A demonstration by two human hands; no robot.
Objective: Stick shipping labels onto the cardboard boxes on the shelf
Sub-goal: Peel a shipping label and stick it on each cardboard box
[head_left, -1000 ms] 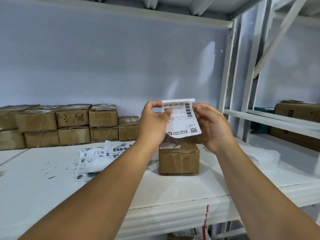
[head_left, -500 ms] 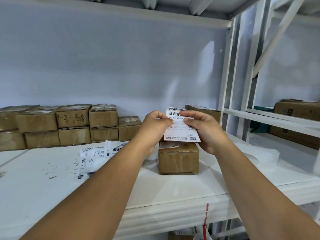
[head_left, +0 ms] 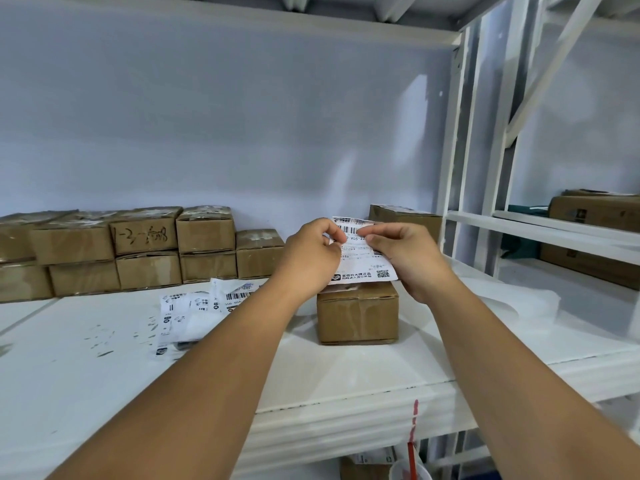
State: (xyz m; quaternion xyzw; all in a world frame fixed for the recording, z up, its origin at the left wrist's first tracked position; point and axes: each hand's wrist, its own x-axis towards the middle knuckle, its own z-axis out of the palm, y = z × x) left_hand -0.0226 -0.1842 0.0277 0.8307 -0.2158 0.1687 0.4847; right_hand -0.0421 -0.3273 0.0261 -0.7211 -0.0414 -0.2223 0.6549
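A white shipping label (head_left: 362,265) with barcodes and a QR code hangs just above a small cardboard box (head_left: 358,315) that stands alone on the white shelf (head_left: 346,368). My left hand (head_left: 311,252) pinches the label's upper left edge. My right hand (head_left: 403,252) pinches its top right part, fingers curled over the print. The label's lower edge hovers at the box's top; I cannot tell whether it touches. More cardboard boxes (head_left: 145,251) are stacked in two layers along the back wall at left.
Several loose labels (head_left: 194,306) lie on the shelf left of my arm. Another box (head_left: 405,218) stands behind my hands. White backing paper (head_left: 512,299) lies at the right. White uprights (head_left: 453,168) separate a neighbouring shelf holding larger boxes (head_left: 595,230).
Both hands have lowered the label from chest height toward the lone box. The right hand's fingers have shifted to the label's top edge.
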